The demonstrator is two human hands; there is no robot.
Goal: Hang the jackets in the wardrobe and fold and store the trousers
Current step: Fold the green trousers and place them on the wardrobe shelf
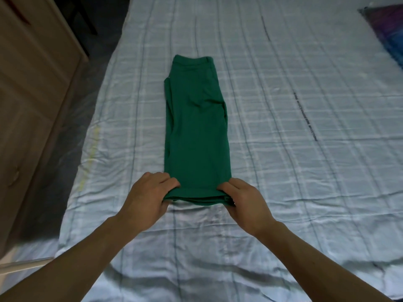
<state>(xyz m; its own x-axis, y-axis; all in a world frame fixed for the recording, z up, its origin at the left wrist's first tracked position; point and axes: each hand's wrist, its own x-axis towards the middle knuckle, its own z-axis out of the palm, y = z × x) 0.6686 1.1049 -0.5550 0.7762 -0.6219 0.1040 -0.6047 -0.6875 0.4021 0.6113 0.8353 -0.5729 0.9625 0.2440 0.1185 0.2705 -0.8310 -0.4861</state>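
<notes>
Green trousers (196, 127) lie folded lengthwise on the bed (283, 171), waistband at the far end, near end toward me. My left hand (148, 197) pinches the near left corner of the trousers, fingers on top and thumb underneath. At the near right corner my right hand (244, 203) grips the fabric the same way. The near edge is lifted slightly off the sheet and looks doubled over. No jackets are in view.
A pale blue checked sheet covers the bed. A wooden wardrobe or cabinet (32, 105) stands to the left across a narrow strip of dark floor (87, 83). A dark purple and blue cloth (388, 31) lies at the far right corner of the bed.
</notes>
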